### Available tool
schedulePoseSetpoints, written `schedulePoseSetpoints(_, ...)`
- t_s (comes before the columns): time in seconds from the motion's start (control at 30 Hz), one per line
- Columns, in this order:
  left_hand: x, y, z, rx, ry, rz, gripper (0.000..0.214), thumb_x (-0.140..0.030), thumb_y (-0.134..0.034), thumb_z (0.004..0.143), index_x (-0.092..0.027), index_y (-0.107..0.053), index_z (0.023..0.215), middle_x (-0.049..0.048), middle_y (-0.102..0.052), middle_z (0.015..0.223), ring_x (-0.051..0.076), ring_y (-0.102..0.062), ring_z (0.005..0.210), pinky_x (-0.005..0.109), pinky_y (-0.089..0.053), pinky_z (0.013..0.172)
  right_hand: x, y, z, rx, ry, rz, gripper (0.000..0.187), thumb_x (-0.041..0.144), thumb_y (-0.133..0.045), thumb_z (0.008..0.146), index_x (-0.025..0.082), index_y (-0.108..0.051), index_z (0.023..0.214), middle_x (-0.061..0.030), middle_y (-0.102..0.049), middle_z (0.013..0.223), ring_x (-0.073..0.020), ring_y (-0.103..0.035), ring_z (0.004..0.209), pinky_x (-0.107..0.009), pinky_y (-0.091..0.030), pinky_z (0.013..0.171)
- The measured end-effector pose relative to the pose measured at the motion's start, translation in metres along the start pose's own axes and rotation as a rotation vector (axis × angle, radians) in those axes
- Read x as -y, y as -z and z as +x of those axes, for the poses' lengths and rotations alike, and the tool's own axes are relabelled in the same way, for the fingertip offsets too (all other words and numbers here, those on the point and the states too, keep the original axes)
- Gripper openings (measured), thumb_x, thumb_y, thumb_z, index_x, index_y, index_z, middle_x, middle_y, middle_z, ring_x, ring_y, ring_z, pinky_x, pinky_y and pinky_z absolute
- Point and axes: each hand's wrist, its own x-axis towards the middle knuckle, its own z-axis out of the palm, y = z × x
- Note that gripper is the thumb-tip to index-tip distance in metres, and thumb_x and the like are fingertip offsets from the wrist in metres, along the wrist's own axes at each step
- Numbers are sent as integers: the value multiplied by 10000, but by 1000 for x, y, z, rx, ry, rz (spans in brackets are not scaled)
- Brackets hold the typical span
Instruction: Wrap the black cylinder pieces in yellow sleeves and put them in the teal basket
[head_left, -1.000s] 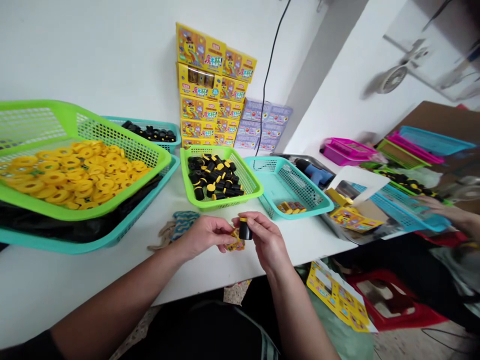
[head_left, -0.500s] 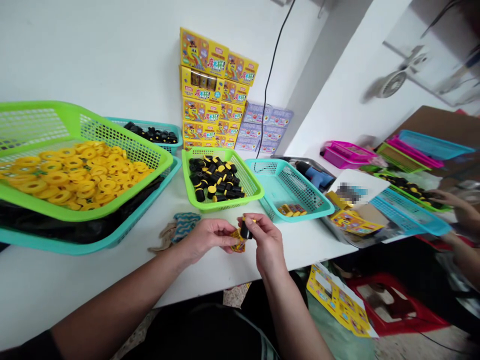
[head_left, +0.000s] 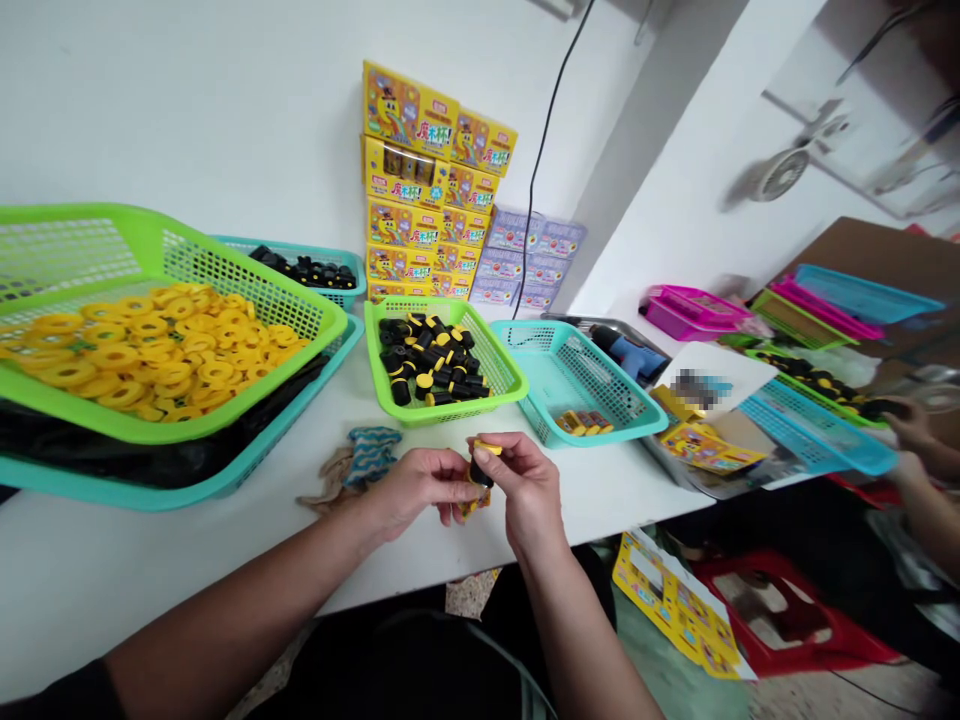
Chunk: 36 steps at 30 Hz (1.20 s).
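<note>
Above the front of the white table, my left hand (head_left: pixel 421 488) pinches a small yellow printed wrapper (head_left: pixel 478 505). My right hand (head_left: pixel 534 492) grips a black cylinder with a yellow end (head_left: pixel 480 472), tilted, its lower part against the wrapper. Whether the cylinder is inside the wrapper or only touching it, I cannot tell, because fingers cover part of both. Behind my hands is a green basket (head_left: pixel 390 400) of similar black-and-yellow cylinders (head_left: pixel 435 360). To its right, a teal basket (head_left: pixel 547 375) has several yellow printed pieces (head_left: pixel 583 422) at its near end.
At left, a large green basket (head_left: pixel 225 425) of yellow rings (head_left: pixel 172 345) rests above a teal one. A crumpled cloth (head_left: pixel 367 460) lies beside my left wrist. Yellow boxes (head_left: pixel 409 225) are stacked by the wall. A co-worker's hand (head_left: pixel 911 425) reaches into a basket at right.
My right hand has moved the black cylinder slightly left and down against the wrapper. My left fingers have shifted onto the cylinder's lower end. At right, the co-worker's hand has moved slightly.
</note>
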Motion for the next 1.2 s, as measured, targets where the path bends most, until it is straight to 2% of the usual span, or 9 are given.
schedulePoseSetpoints(0.1,1,0,-1,13,17,-41,341,-398,-777,732,-108,-710,898,73,-662,767,144,-592,594,236,-419,498,1,-2,-1,-13,-9,14,229,280,-845,629,208,-713,802,-32,-729,832,-166,-640,741,-305,-498,704)
schedulePoseSetpoints(0.27,7,-1,2,16,23,-222,328,-357,-804,723,-110,-725,923,95,-676,862,163,-610,757,267,-460,652,-7,-5,-2,-33,-22,33,231,309,-838,652,202,-708,811,-23,-709,788,-154,-618,719,-284,-480,679)
schedulePoseSetpoints(0.43,10,2,7,-26,30,-399,316,-330,-815,713,-113,-732,928,111,-699,887,196,-645,791,306,-475,707,-18,3,-2,20,55,-123,215,424,-718,790,213,-732,831,-26,-673,815,-169,-589,786,-292,-473,720)
schedulePoseSetpoints(0.63,10,0,5,-73,57,-451,327,-308,-858,651,-104,-728,871,105,-702,880,203,-646,812,324,-481,757,-20,15,1,109,174,-313,173,402,-695,816,254,-766,870,-31,-650,829,-193,-572,831,-316,-443,761)
schedulePoseSetpoints(0.77,10,-2,4,-25,81,-439,321,-363,-817,710,-120,-709,891,96,-687,875,205,-643,798,332,-482,731,-20,15,-1,41,124,-231,122,374,-717,789,267,-768,820,-22,-659,798,-192,-570,786,-322,-445,731)
schedulePoseSetpoints(0.87,10,-3,4,-15,78,-452,281,-313,-814,717,-119,-702,887,85,-673,855,191,-635,780,311,-476,700,-21,11,-2,17,56,-156,111,359,-730,764,258,-764,794,-23,-676,788,-188,-569,744,-315,-447,679)
schedulePoseSetpoints(1.0,11,-2,5,36,61,-473,250,-293,-784,749,-100,-702,885,106,-669,859,208,-641,787,288,-465,632,-21,5,-1,-56,-62,90,107,325,-757,705,222,-739,727,-37,-694,781,-189,-579,700,-308,-446,615)
schedulePoseSetpoints(1.1,13,-1,6,54,72,-487,266,-305,-758,774,-95,-699,927,128,-675,867,226,-654,795,296,-476,631,-19,4,0,-28,-135,212,116,325,-749,706,218,-734,747,-44,-706,850,-182,-589,692,-288,-431,572)
schedulePoseSetpoints(1.2,12,0,5,59,74,-499,266,-314,-739,792,-105,-697,953,139,-688,887,219,-656,778,318,-493,683,-19,7,0,25,-109,129,159,365,-706,769,226,-752,832,-50,-698,896,-176,-588,720,-275,-433,570)
